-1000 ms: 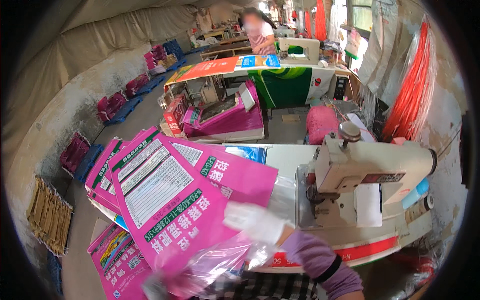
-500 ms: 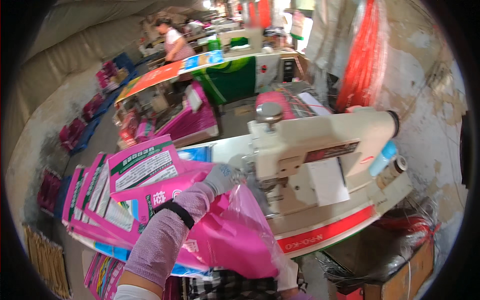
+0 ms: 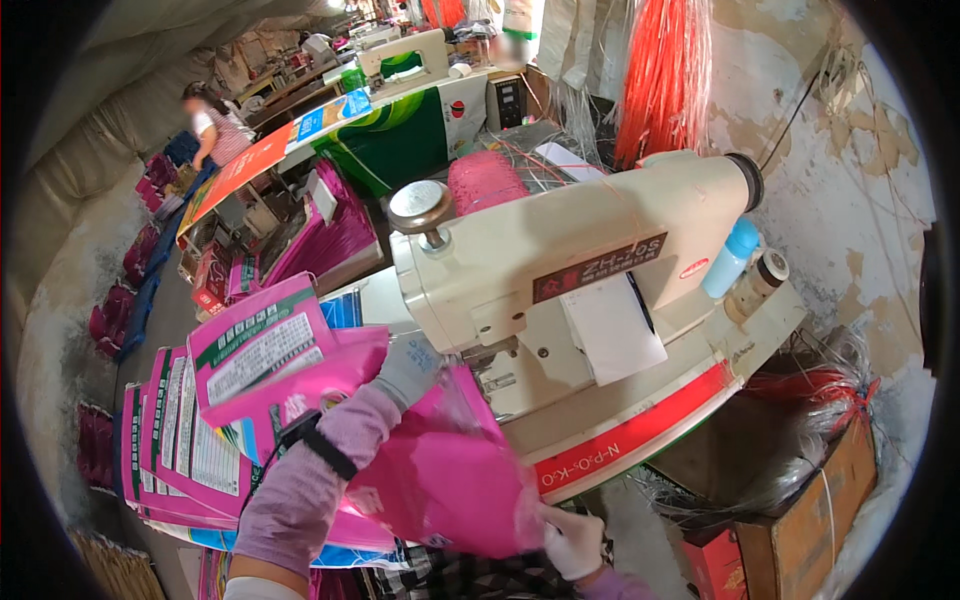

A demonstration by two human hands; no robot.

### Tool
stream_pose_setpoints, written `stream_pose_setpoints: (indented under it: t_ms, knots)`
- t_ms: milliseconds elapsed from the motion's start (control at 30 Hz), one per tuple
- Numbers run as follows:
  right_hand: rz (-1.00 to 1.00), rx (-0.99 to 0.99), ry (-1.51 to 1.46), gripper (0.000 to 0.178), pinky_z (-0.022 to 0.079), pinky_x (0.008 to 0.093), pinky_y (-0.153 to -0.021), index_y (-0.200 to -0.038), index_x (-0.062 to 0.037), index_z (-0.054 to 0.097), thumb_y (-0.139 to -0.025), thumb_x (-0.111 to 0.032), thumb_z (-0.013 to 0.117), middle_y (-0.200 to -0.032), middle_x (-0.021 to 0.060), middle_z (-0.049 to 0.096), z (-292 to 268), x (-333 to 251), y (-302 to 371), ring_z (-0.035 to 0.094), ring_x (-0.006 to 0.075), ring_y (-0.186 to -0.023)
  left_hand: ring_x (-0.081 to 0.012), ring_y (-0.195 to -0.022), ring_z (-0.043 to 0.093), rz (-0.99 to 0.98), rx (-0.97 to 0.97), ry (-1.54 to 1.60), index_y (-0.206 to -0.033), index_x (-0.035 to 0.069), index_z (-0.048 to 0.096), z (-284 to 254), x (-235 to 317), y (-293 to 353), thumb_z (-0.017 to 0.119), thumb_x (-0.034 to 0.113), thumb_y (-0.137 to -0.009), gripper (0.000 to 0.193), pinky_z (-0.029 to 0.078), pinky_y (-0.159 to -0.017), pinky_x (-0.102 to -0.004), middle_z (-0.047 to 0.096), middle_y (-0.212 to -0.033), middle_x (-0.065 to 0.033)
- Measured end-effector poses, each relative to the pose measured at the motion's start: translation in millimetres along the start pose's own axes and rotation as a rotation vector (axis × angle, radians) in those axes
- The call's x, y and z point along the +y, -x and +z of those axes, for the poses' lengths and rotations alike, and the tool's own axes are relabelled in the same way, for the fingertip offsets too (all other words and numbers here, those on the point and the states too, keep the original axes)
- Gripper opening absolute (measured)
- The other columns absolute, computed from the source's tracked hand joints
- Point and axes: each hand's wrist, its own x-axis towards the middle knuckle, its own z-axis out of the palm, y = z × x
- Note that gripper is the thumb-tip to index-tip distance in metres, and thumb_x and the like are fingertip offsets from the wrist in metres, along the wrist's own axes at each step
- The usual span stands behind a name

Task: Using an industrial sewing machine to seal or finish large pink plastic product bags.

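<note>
A bright pink printed plastic bag (image 3: 440, 490) hangs over the near edge of the table toward my lap. My left hand (image 3: 410, 370), in a pale grey glove, is closed on its upper edge beside the head of a cream sewing machine (image 3: 540, 240); the fingertips are partly hidden. At the bag's lower right corner, my right hand (image 3: 573, 543), in a white glove, grips the pink material. More pink bags (image 3: 195, 430) with white text panels and green bands lie fanned in a stack to the left, partly behind my left forearm.
A white paper (image 3: 612, 328) hangs on the machine, with a blue bottle (image 3: 732, 258) and a thread spool (image 3: 770, 270) behind it. Red strands (image 3: 665, 80) hang by the wall. An open cardboard box (image 3: 820, 530) stands at lower right. Another person (image 3: 215, 130) stands far left.
My view has shifted, so the machine appears larger and farther left. My right hand now shows clearly at the bag's lower corner. My left hand still holds the bag's upper edge.
</note>
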Motion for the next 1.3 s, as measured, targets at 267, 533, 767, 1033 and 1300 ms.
stream_pose_setpoints:
  t_ms: [267, 533, 767, 1033, 1300]
  knots:
    - [-0.253, -0.086, 0.365, 0.048, 0.046, 0.0431, -0.05, -0.136, -0.0171, 0.054, -0.087, -0.014, 0.057, -0.057, 0.0108, 0.057, 80, 31, -114, 0.059, 0.0315, -0.051, -0.0231, -0.073, 0.064, 0.114, -0.342, -1.117, -0.081, 0.015, 0.075, 53, 157, 108, 0.071, 0.048, -0.074, 0.034, 0.047, -0.075, -0.0414, 0.065, -0.068, -0.0046]
    - [0.186, -0.178, -0.922, 0.03, 0.05, 0.032, -0.089, -0.118, 0.0011, 0.06, -0.091, -0.008, 0.055, -0.101, 0.0122, 0.066, 167, -37, -2, 0.065, 0.0262, -0.096, -0.0043, -0.082, 0.053, -0.788, -0.571, 0.138, -0.107, 0.005, 0.067, 50, 136, 189, 0.056, 0.035, -0.099, 0.034, 0.046, -0.078, -0.0261, 0.062, -0.088, -0.0006]
    - [0.542, -0.292, -1.323, 0.036, 0.046, 0.0298, -0.094, -0.129, -0.0026, 0.056, -0.099, -0.022, 0.052, -0.113, 0.0075, 0.063, 105, -49, -52, 0.059, 0.0167, -0.107, -0.0166, -0.082, 0.063, -0.68, -0.109, 0.091, -0.114, 0.004, 0.061, 78, 144, 197, 0.058, 0.026, -0.096, 0.028, 0.051, -0.067, -0.0326, 0.065, -0.097, -0.0066]
    - [0.375, -0.141, -0.976, 0.038, 0.048, 0.035, -0.09, -0.126, 0.0018, 0.051, -0.088, 0.002, 0.052, -0.105, 0.0123, 0.066, 164, -53, 7, 0.062, 0.024, -0.103, -0.0267, -0.066, 0.063, 0.607, -0.072, -1.101, -0.09, 0.009, 0.064, 50, 167, 116, 0.059, 0.021, -0.083, 0.015, 0.051, -0.057, -0.0422, 0.065, -0.079, -0.0068]
    - [0.06, -0.195, -0.338, 0.058, 0.051, 0.0491, -0.078, -0.142, -0.0029, 0.038, -0.087, -0.013, 0.053, -0.1, 0.0303, 0.063, 45, -49, 9, 0.063, 0.0451, -0.091, -0.0312, -0.067, 0.068, 0.181, -0.561, -0.837, -0.092, 0.004, 0.061, 89, 188, 182, 0.055, 0.021, -0.088, 0.018, 0.054, -0.058, -0.0435, 0.064, -0.066, -0.0102]
